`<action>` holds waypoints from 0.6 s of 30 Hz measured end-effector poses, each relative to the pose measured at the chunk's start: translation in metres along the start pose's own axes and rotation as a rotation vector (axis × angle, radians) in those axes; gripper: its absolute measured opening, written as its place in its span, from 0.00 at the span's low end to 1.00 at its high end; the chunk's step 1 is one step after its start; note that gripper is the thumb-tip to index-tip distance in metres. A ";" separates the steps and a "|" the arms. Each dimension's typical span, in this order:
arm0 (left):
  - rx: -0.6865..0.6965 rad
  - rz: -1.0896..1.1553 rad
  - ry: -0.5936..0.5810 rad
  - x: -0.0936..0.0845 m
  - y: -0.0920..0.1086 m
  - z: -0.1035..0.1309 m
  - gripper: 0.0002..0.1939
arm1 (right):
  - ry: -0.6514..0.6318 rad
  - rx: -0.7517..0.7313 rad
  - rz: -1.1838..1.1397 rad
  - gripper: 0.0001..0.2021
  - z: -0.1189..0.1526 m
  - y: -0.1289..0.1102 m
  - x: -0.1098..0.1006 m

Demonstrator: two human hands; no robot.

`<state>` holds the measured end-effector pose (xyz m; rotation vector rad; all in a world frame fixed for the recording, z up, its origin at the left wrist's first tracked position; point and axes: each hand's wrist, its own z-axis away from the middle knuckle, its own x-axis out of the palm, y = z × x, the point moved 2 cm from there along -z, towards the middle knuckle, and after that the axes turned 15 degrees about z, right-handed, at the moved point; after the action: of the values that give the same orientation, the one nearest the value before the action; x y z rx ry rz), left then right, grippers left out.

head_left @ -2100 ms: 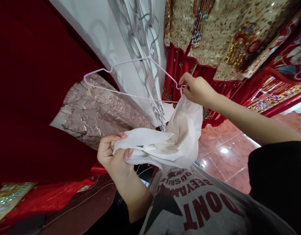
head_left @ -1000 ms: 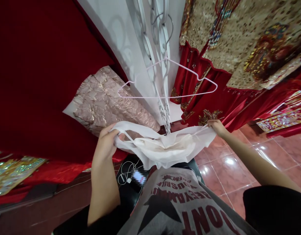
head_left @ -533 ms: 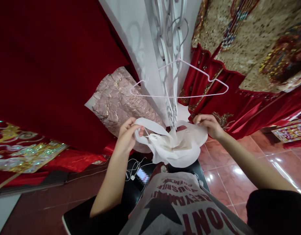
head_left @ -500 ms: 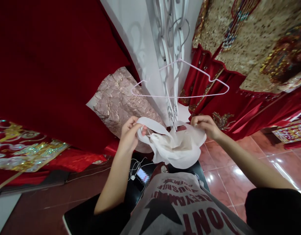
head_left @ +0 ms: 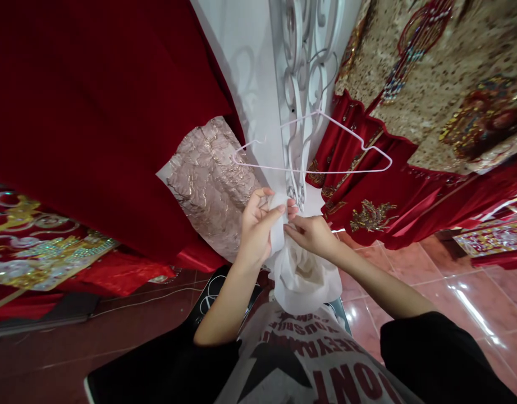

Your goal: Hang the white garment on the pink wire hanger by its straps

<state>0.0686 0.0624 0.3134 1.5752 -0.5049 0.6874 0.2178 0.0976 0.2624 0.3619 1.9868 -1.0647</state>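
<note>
A piece of white, sheer-looking fabric [head_left: 305, 280] hangs in loose folds in front of my shirt. My left hand [head_left: 258, 227] grips a flat band of it, thumb on the near side and fingertips showing past the far edge. Close beside it, my right hand [head_left: 311, 233] pinches the same band with thumb and fingertips. The hands nearly touch. Whether anything small sits between the right fingertips is too fine to make out.
A pink wire hanger [head_left: 312, 171] hangs from a white scrollwork metal rack [head_left: 298, 95] ahead. Red drapery [head_left: 106, 112] and a pinkish textured garment [head_left: 211, 179] hang at left. Beaded gold-and-red garments [head_left: 393, 129] hang at right, above pink floor tiles [head_left: 426, 269].
My right hand has moved left, in next to my left hand. The fabric, spread wide between the hands before, now hangs bunched below them. The phone on the black surface is now out of sight.
</note>
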 end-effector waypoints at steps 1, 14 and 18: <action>0.024 -0.004 0.007 -0.002 0.002 -0.001 0.27 | 0.000 -0.024 -0.017 0.15 0.000 0.000 -0.001; 0.316 0.060 0.242 -0.077 0.076 -0.092 0.42 | 0.397 0.249 -0.020 0.22 -0.076 0.096 -0.038; 0.364 -0.027 0.163 -0.061 0.101 -0.122 0.48 | 0.353 0.174 -0.123 0.27 -0.074 0.101 -0.035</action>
<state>-0.0601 0.1660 0.3499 1.8402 -0.2441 0.9162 0.2582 0.2213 0.2564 0.5582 2.2552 -1.3302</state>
